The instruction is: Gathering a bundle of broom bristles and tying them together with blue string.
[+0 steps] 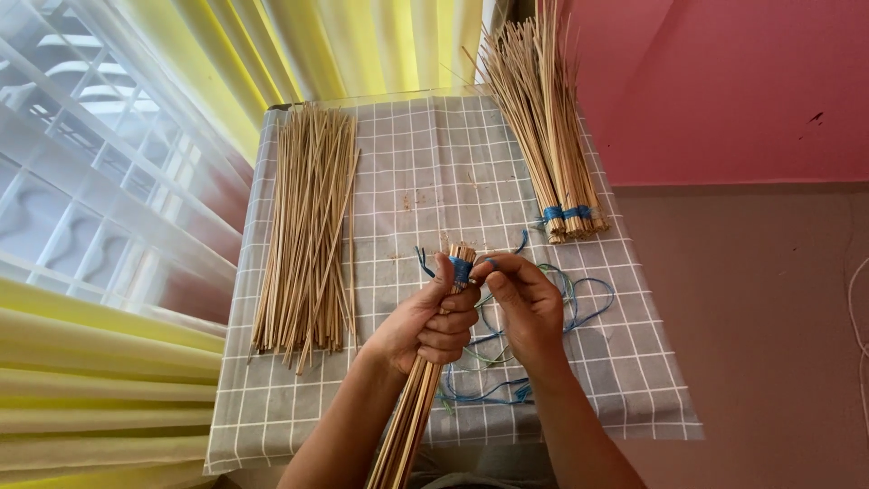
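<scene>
My left hand [429,319] grips a thin bundle of straw-coloured sticks [409,417] near its upper end; the bundle runs down toward the bottom edge of the view. Blue string [461,269] is wrapped around the bundle's tip just above my left thumb. My right hand [527,306] pinches that blue string beside the tip, fingers closed on it. Both hands hover over a grey checked cloth [434,172] on a table.
A loose pile of sticks [308,226] lies on the cloth's left side. Two tied bundles with blue bindings [552,136] lie at the upper right. Loose blue and green strings [579,303] curl under my right hand. Yellow curtains hang at left, a pink wall stands at right.
</scene>
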